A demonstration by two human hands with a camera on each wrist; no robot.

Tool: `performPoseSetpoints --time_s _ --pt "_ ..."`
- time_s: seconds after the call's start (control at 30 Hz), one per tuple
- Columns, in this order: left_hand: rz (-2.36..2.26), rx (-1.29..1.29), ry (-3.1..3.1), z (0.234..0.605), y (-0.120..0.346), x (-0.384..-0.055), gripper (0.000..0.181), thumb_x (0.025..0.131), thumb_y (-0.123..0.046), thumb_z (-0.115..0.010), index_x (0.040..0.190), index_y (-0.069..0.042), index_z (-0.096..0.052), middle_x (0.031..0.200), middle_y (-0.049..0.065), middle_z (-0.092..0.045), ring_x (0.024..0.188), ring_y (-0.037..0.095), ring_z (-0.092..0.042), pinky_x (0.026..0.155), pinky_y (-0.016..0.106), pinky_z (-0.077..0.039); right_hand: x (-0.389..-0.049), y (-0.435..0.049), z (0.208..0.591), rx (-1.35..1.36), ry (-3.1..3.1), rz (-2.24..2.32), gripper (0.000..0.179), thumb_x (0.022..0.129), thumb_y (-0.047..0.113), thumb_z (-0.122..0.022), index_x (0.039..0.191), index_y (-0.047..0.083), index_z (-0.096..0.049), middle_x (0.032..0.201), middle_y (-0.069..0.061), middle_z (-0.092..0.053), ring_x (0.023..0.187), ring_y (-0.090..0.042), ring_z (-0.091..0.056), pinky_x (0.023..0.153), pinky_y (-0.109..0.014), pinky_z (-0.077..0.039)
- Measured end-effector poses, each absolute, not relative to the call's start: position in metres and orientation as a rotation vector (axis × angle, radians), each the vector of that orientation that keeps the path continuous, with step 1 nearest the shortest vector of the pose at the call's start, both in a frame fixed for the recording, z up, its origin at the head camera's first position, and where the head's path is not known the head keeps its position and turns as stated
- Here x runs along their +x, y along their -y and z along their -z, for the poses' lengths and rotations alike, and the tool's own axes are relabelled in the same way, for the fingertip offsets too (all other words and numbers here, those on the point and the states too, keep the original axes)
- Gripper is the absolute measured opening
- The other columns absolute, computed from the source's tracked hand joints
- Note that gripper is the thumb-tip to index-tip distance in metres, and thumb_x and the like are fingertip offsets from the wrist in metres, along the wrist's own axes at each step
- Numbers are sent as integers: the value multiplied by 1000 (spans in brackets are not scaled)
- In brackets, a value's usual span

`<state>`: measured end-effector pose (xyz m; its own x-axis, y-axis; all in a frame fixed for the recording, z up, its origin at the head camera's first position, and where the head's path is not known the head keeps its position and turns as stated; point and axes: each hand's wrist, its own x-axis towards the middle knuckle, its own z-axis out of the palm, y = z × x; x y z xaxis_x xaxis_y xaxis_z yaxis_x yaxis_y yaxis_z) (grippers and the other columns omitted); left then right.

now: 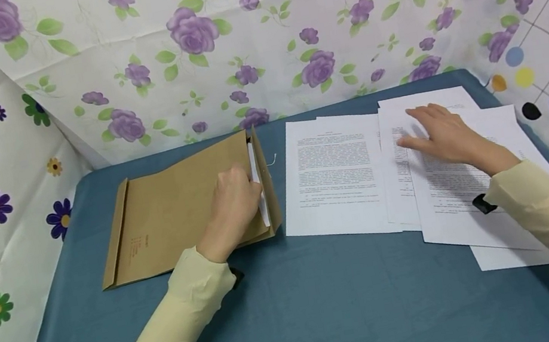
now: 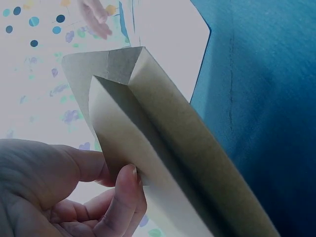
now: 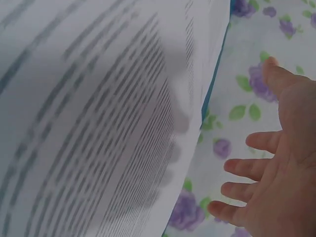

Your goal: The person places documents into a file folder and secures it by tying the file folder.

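My left hand (image 1: 231,205) grips the upper side of a brown paper envelope (image 1: 172,212) near its right-hand mouth. In the left wrist view, thumb and fingers pinch one panel of the envelope (image 2: 143,133), and the mouth gapes. A white edge of paper (image 1: 254,165) shows inside the mouth in the head view. Over on the right, my right hand (image 1: 446,139) hovers with spread fingers above overlapping printed sheets (image 1: 466,211). The right wrist view has that hand (image 3: 281,182) apart from the printed page (image 3: 98,123), holding nothing.
More printed sheets (image 1: 336,179) lie between the envelope and the right-hand pile, partly overlapping. A thin white string (image 1: 272,160) sticks out beside the envelope's mouth. Blue cloth (image 1: 330,307) covers the table. Flower-patterned sheeting (image 1: 254,47) hangs behind, with patterned sheets at both sides.
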<state>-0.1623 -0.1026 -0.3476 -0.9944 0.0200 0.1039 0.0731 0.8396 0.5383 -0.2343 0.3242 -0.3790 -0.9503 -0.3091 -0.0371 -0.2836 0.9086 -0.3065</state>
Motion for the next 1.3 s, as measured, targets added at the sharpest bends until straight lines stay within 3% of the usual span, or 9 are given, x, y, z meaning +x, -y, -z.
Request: performPoseSetpoints --time_s 0.27,0.47,1.03,1.3 --pt "864 -81 2924 349 104 -162 31 87 7 -53 65 -10 -39 60 -2 -24 53 17 -29 48 31 -24 -243 -366 384 -314 -2903 419 107 94 67 -60 160 -5 -19 159 -39 -20 147 -58 -13 111 -76 -12" --pt "878 -84 2922 350 105 -161 38 86 9 -52 61 -13 -33 61 -4 -18 53 13 -18 48 30 -20 -247 -395 386 -274 -2851 389 108 95 65 -60 158 -12 -17 157 -42 -19 144 -61 -14 112 -75 -14" --pt "858 -37 2953 350 106 -159 31 89 4 -55 66 -10 -40 61 -2 -26 54 18 -31 49 32 -24 -256 -422 398 -166 -2844 300 116 87 66 -70 154 -16 -22 152 -46 -22 139 -65 -19 106 -79 -20" --pt "859 -41 2945 350 104 -160 27 88 5 -54 68 -9 -42 59 -3 -24 53 17 -29 49 31 -23 -260 -427 398 -168 -2828 277 113 86 67 -71 151 -15 -30 151 -47 -24 136 -65 -23 105 -77 -24"
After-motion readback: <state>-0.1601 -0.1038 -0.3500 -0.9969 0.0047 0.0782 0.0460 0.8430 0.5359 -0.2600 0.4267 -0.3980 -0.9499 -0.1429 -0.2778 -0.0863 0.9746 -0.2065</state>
